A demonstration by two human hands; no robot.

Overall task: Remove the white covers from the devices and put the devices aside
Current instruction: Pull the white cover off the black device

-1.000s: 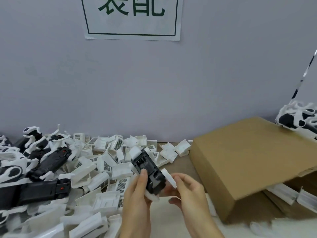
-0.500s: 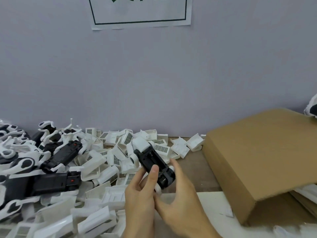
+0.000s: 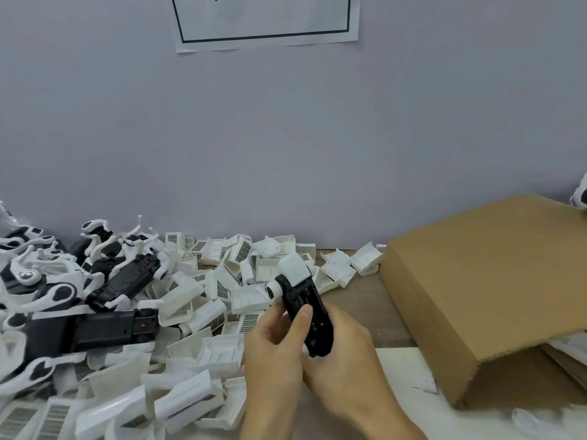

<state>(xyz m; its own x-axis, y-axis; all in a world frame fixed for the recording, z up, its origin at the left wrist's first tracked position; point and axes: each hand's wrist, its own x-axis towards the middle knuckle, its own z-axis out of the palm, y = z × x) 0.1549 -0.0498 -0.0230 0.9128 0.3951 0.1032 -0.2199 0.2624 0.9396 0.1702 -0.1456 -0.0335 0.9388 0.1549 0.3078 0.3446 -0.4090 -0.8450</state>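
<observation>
I hold a black device (image 3: pixel 306 312) upright and tilted in front of me, low in the middle of the view. A white cover (image 3: pixel 293 268) sits on its far end. My left hand (image 3: pixel 273 354) grips the device from the left, thumb laid across its black face. My right hand (image 3: pixel 343 357) cups the device's near end from the right and below. Stripped black devices (image 3: pixel 124 282) lie among white parts at the left. Loose white covers (image 3: pixel 203 312) are heaped across the table in front and to the left.
A brown cardboard box (image 3: pixel 476 287) stands at the right, its open side toward me. White sheets (image 3: pixel 400 369) lie under my right hand. A grey wall with a paper sign (image 3: pixel 266 20) is behind the table. More black-and-white devices (image 3: pixel 583 192) peek in at the far right edge.
The white piece pinched by my right hand a second ago is gone from view. Both hands have closed round the device, which now stands steeper. The view has shifted left and down.
</observation>
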